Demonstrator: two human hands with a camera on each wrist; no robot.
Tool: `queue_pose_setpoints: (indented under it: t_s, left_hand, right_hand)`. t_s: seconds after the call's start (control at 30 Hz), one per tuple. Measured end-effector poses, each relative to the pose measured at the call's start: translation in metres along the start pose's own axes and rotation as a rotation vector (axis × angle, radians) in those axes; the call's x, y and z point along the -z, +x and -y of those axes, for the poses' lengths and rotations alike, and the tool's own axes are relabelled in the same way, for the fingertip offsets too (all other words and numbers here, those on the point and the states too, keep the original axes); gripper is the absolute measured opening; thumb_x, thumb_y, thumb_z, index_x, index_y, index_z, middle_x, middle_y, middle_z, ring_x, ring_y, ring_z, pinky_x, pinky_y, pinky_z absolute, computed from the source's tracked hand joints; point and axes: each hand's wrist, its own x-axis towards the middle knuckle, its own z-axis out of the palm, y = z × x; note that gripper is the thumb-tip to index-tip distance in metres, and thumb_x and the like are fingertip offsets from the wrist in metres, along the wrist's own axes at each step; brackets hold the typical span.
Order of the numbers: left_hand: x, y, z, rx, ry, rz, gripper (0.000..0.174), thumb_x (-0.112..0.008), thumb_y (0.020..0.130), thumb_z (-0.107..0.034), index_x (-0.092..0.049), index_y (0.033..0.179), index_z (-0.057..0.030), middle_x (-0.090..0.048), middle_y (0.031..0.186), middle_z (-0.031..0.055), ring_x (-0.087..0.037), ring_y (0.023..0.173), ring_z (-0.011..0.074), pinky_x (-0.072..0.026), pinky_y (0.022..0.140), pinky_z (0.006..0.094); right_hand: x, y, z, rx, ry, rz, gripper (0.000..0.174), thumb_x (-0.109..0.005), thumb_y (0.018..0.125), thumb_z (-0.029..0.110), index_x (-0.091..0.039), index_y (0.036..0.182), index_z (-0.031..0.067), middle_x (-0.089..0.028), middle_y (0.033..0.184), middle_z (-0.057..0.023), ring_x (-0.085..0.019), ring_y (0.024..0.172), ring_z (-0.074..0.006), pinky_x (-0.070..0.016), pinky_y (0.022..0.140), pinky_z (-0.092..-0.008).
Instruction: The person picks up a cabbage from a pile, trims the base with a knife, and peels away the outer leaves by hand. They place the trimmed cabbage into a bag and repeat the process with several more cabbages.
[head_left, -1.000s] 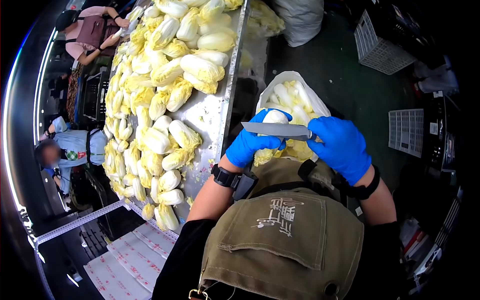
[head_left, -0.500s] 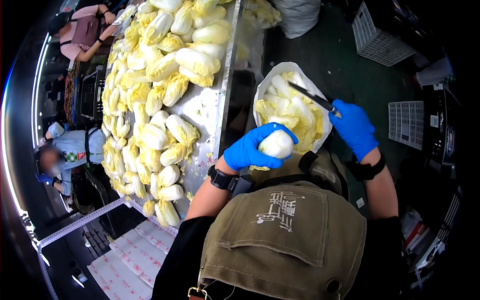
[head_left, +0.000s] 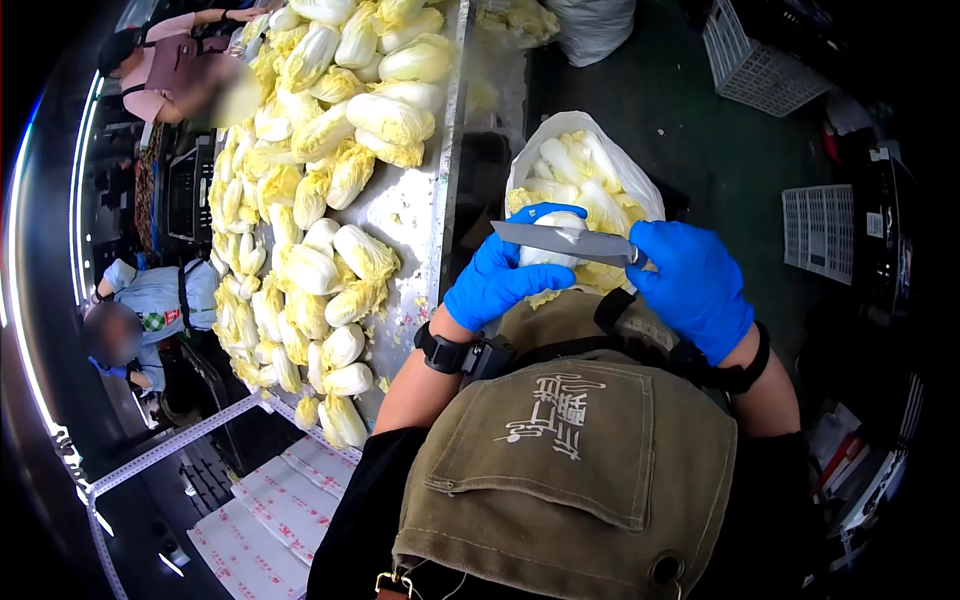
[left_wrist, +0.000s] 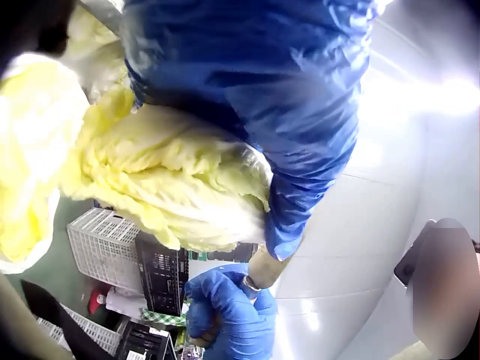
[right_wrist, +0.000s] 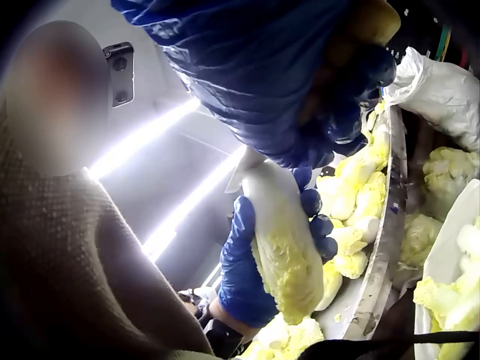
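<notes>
A blue-gloved left hand [head_left: 500, 280] grips a napa cabbage [head_left: 545, 258], fingers on one side and thumb on the other. The right hand [head_left: 697, 290], also gloved, holds a knife [head_left: 570, 241] by its handle, the blade lying across the cabbage's white base. In the left wrist view the cabbage's yellow leaves [left_wrist: 172, 180] hang below the left hand [left_wrist: 255, 82], with the right hand [left_wrist: 232, 311] beyond. In the right wrist view the cabbage [right_wrist: 283, 232] stands between the left hand's fingers, below the right hand [right_wrist: 247, 75].
Many cabbages [head_left: 320, 270] cover a metal table [head_left: 405, 270] at the left. Just beyond the hands stands a white sack [head_left: 645, 190] filled with cabbage. White crates [head_left: 818, 232] stand at the right. Two people are across the table.
The right hand has brought the knife from over the sack back to the cabbage's base. The left hand still grips the cabbage, slightly higher in view than half a second ago.
</notes>
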Motion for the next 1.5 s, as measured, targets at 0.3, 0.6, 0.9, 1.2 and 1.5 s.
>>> queue_pose_setpoints:
  t_s: [0.3,0.6,0.9,1.2,1.5]
  left_hand:
    - [0.005,-0.010,-0.004,0.030,-0.323,-0.131,0.064,-0.066,0.082,-0.031,-0.042,0.133,-0.0003,-0.055,0.114,0.0073,-0.058,0.099,0.0182,-0.0469,0.087,0.0326]
    - [0.071,-0.037,-0.039,-0.348,-1.128,-0.093,0.054,-0.045,0.097,-0.036,-0.036,0.138,-0.0022,-0.048,0.133,0.0177,-0.045,0.124,0.0321,-0.0322,0.107,0.0531]
    - [0.224,-0.029,-0.061,-0.683,-1.209,-0.433,0.044,-0.061,0.089,-0.034,-0.052,0.121,-0.0044,-0.060,0.112,0.0138,-0.055,0.110,0.0307,-0.0403,0.100,0.0483]
    - [0.491,0.024,-0.084,-0.547,-1.026,-1.046,0.048,-0.059,0.088,-0.041,-0.054,0.121,-0.0067,-0.059,0.119,0.0109,-0.058,0.106,0.0285,-0.0470,0.090,0.0442]
    - [0.640,0.041,-0.095,-0.577,0.682,-1.303,0.058,-0.059,0.083,0.004,-0.043,0.136,-0.0138,-0.058,0.114,0.0091,-0.056,0.082,0.0192,-0.0531,0.075,0.0305]
  right_hand:
    - [-0.028,0.011,-0.061,-0.371,0.409,-0.032,0.022,-0.065,0.078,0.021,-0.061,0.086,0.0018,-0.059,0.066,-0.0149,-0.060,0.061,-0.0264,-0.0461,0.056,-0.0358]
    - [-0.108,-0.002,-0.126,-0.542,0.703,0.219,0.012,-0.065,0.078,0.012,-0.055,0.074,0.0064,-0.051,0.059,0.0001,-0.048,0.047,-0.0088,-0.0385,0.042,-0.0248]
    - [-0.114,0.051,-0.090,-0.581,0.582,0.283,0.013,-0.064,0.076,0.013,-0.055,0.072,0.0050,-0.052,0.054,-0.0029,-0.050,0.043,-0.0118,-0.0384,0.039,-0.0264]
    - [-0.114,0.084,-0.042,-0.848,0.481,0.366,0.015,-0.064,0.073,0.014,-0.055,0.066,0.0040,-0.054,0.053,-0.0053,-0.049,0.042,-0.0129,-0.0390,0.041,-0.0289]
    - [-0.117,0.116,0.006,-0.905,0.306,0.350,0.011,-0.065,0.074,0.011,-0.056,0.073,0.0059,-0.051,0.053,-0.0029,-0.048,0.043,-0.0123,-0.0369,0.041,-0.0262]
